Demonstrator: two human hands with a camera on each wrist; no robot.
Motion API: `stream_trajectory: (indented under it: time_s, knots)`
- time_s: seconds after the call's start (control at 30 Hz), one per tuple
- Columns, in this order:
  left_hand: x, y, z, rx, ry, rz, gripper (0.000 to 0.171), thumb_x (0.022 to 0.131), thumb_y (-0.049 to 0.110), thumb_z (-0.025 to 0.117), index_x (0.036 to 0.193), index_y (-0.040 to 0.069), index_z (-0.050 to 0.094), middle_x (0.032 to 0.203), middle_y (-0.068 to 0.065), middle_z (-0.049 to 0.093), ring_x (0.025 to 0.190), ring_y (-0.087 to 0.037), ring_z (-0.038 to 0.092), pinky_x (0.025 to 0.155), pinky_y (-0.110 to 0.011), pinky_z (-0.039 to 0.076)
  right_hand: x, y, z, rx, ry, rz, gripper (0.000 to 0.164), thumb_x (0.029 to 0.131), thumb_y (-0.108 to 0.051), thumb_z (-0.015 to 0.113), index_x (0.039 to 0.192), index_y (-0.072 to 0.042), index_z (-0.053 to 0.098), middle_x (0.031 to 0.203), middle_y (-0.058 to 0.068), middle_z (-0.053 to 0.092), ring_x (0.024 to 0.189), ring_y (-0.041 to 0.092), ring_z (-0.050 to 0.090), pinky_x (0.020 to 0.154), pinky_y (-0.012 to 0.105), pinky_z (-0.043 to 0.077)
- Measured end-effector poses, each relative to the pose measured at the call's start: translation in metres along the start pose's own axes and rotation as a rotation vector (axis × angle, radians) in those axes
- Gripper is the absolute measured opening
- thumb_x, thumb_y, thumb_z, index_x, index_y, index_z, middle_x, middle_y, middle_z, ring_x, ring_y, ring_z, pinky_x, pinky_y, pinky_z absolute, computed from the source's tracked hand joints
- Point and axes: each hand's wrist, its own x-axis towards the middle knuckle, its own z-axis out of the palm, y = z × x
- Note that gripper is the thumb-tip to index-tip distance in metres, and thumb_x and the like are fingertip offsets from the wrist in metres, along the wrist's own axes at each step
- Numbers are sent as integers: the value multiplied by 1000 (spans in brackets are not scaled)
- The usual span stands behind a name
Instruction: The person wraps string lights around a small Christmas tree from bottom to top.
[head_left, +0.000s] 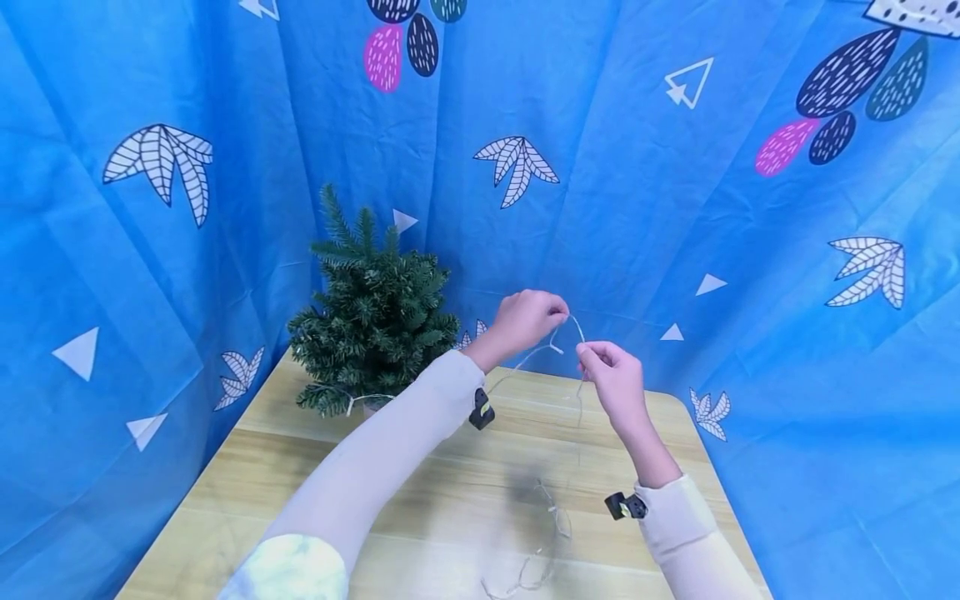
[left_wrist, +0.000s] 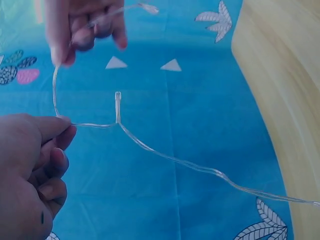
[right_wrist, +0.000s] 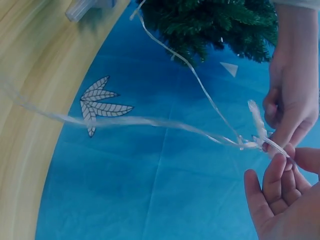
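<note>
Both hands are raised above the far side of the table, holding a clear-wired string of fairy lights (left_wrist: 170,158). My left hand (head_left: 531,321) pinches the wire between thumb and forefinger. A short way to its right, my right hand (head_left: 617,379) pinches the same wire, and a small stretch arcs between the two. One little bulb (left_wrist: 118,102) sticks up from the strand near the left fingertips. From the left hand the wire runs back toward a small artificial Christmas tree (head_left: 375,308), where part of the string lies at the lower branches. Below the right hand the strand hangs down.
More of the light string lies loosely curled on the wooden table (head_left: 450,467) near its front. The tree stands at the table's back left. A blue patterned curtain (head_left: 600,208) encloses the table behind and at both sides.
</note>
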Motion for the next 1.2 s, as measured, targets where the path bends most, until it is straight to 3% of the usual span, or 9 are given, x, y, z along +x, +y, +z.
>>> stream_trajectory:
  time_s: [0.13,0.37,0.53,0.7,0.97,1.2]
  knots:
    - [14,-7,-9,-71,25,-67,20,103,30,61,110,20,77,99,7,73,81,-9,61,78,-30,52,-1,-3,2,14,1,14,39,95,-44,68,105,-6,74,85,12,71,81,28,65,70,26,53]
    - [35,-21,-29,-117,72,-179,21,103,28,60,111,17,76,105,5,74,93,-12,65,87,-35,52,-5,-9,6,20,-10,12,39,95,-44,70,102,-6,76,85,19,70,77,24,65,73,28,54]
    - [44,-32,-44,-167,82,-229,22,103,25,60,112,12,75,106,0,72,96,-15,65,90,-35,54,-9,-14,10,36,-10,-6,37,95,-43,70,102,-8,77,81,16,69,75,23,64,73,29,53]
    - [54,-46,-56,-148,83,-292,22,104,23,58,110,9,74,106,-2,71,96,-18,65,90,-37,54,-14,-20,14,36,-35,-17,37,95,-45,69,102,-9,77,78,11,68,73,20,63,71,27,52]
    - [61,-64,-82,-116,119,-367,22,105,18,56,105,9,75,108,-3,71,92,-20,63,82,-35,52,-26,-30,23,66,-79,-40,34,95,-41,70,100,-8,76,76,8,67,73,20,63,70,28,52]
    - [63,-73,-108,-137,127,-391,26,107,20,52,104,7,73,105,-6,68,89,-21,60,74,-33,47,-34,-42,30,74,-96,-64,29,95,-37,71,96,-9,77,74,5,67,71,19,63,68,30,53]
